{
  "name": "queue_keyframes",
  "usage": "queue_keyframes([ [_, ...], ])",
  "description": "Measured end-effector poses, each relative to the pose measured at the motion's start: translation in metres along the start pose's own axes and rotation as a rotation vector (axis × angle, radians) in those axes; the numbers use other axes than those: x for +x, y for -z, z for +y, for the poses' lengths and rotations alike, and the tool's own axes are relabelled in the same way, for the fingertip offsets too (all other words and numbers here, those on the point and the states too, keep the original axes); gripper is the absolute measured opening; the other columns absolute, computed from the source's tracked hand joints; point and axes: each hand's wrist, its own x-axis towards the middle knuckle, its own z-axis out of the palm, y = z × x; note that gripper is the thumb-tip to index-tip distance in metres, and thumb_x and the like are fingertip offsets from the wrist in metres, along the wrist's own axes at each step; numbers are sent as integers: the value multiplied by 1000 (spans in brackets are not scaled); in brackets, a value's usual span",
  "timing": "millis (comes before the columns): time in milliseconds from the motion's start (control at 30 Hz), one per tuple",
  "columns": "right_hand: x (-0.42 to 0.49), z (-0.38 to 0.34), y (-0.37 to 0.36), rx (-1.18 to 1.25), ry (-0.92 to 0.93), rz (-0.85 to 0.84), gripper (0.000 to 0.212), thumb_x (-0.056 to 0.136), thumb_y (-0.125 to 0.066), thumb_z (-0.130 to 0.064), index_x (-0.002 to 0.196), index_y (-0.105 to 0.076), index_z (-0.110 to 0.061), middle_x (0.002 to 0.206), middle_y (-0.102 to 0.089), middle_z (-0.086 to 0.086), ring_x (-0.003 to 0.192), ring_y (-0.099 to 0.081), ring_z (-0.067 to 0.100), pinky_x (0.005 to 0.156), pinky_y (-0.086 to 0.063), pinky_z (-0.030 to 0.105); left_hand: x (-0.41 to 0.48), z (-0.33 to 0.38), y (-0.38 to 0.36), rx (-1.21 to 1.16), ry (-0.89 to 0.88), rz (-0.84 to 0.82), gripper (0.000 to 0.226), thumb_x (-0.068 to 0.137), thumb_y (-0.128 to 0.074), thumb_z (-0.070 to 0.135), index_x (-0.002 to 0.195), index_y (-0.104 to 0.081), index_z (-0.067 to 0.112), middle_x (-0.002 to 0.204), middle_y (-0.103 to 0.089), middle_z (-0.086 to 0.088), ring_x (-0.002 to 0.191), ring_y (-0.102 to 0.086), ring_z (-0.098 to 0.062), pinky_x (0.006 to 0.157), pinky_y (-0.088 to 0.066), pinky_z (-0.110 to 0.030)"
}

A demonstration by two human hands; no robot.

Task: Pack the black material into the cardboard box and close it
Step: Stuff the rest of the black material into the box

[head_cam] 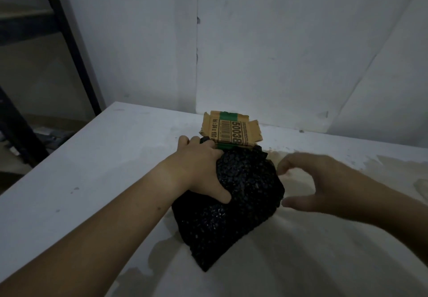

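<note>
Your white table (81, 169) carries 2 things: black material (231, 215) lies approx. at centre, w/ a cardboard box (231, 129) touching its far end, printed flap up. Tabletop's stained beige on your right.

White bench (81, 180), surface scuffed, with a few dark specks on the left half. A tan patch (347, 238) covers the bench's right and near part and has ragged edges; can't tell if it's a stain or worn coating. Behind the bench is a white panelled wall (278, 41) with a vertical seam (197, 53) chipped in spots and a diagonal crease further right. A dark metal rack (67, 41) stands beyond the bench's left edge, post leaning in frame. There's blurred clutter (46, 134) low beside it, too dim to identify.
</note>
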Motion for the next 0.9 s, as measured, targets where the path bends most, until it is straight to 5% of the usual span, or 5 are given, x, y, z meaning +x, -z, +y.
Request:
queue_keyframes([
  [133,3,-4,-25,80,107,143,16,87,-70,-35,102,-66,-38,100,-63,-26,97,-59,-4,86,-50,25,1,-2,-1,-25,-8,-1,104,46,-54,83,136,-49,31,126,-46,5,118,-36,-22,104,-23,-39],
  [300,10,-10,-32,-21,203,226,28,87,-66,-25,115,-63,-26,113,-60,-15,104,-55,4,89,-42,22,-5,-16,-4,-212,-72,33,107,59,-69,80,149,-34,36,135,-47,11,126,-42,-16,110,-26,-39],
  [567,17,-23,-20,-296,200,58,43,74,-57,-46,111,-68,-30,117,-60,-16,113,-50,13,94,-39,31,-25,-28,-31,-618,-191,281,81,78,-61,71,147,-46,30,156,-23,27,138,-24,17,113,-24,-9],
  [767,37,-32,-20,-361,168,-121,28,68,-54,-60,77,-47,-34,97,-53,-20,138,-30,23,113,-20,37,-23,-23,-48,-602,-189,371,78,82,-56,72,145,-48,27,150,-29,25,135,-34,12,113,-31,-17],
  [900,35,-27,-14,-285,144,-179,40,70,-56,-67,97,-57,-37,115,-52,-19,143,-20,18,116,-16,37,-23,-25,-42,-611,-180,347,75,81,-60,71,143,-52,30,145,-34,27,131,-40,10,111,-38,-23],
])
